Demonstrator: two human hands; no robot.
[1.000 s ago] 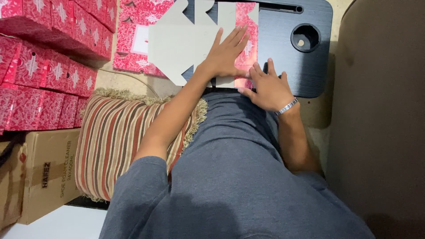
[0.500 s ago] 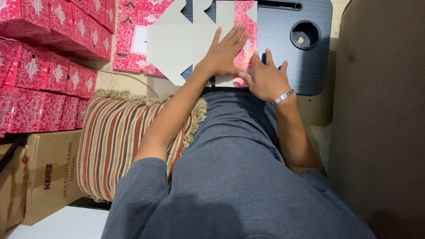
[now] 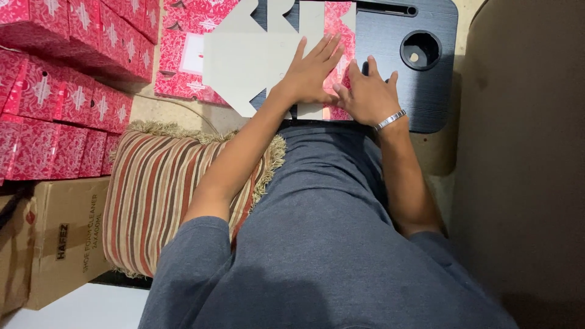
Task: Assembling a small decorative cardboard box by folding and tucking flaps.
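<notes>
Both the left hand (image 3: 314, 76) and right hand (image 3: 365, 97) lay flat, fingers spread and gripping nothing, pinning the card blank (image 3: 256, 67) against the tray (image 3: 426, 91) to crease it.

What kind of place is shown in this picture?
Probably a room at home used for folding gift boxes. The hands press a flat box blank on a dark lap desk, beside a striped cushion and stacked red boxes.

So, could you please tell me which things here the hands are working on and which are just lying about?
In hand:
- flat box blank, pressed by left hand and right hand
- black lap tray

Lying about:
- stacked red boxes
- striped cushion
- brown carton
</notes>
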